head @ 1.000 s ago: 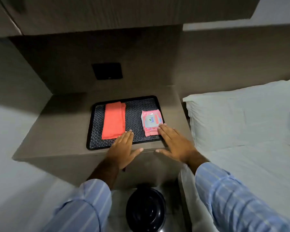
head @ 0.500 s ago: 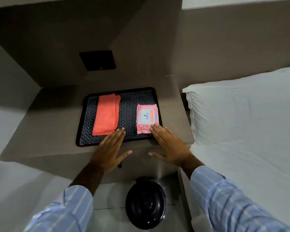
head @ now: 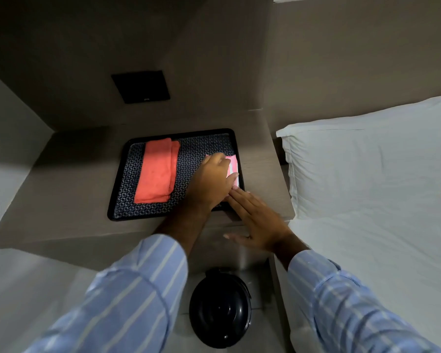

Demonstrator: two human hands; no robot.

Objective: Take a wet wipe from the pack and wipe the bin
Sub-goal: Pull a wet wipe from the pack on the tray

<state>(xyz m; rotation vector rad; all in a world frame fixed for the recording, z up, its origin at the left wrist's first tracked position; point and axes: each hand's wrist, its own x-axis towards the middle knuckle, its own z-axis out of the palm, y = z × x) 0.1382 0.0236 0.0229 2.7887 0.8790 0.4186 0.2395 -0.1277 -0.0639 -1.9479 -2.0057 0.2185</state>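
A pink wet wipe pack (head: 233, 164) lies at the right end of a black patterned tray (head: 111, 200) on the bedside table. My left hand (head: 211, 179) covers most of the pack, fingers curled over its far edge and thumb on its right side. My right hand (head: 257, 220) lies flat and open on the table's front right corner, fingertips touching the tray's corner just below the pack. The round black bin (head: 220, 307), lid shut, stands on the floor below the table, between my two sleeves.
A folded orange cloth (head: 155, 171) lies on the tray's left half. The grey bedside table (head: 61, 200) sits in a wall niche with a black wall panel (head: 140, 86) behind. A bed with a white pillow (head: 367, 161) borders the table on the right.
My left hand has moved from the tray's front edge to the right, onto the wet wipe pack. My right hand has stayed at the table's front corner.
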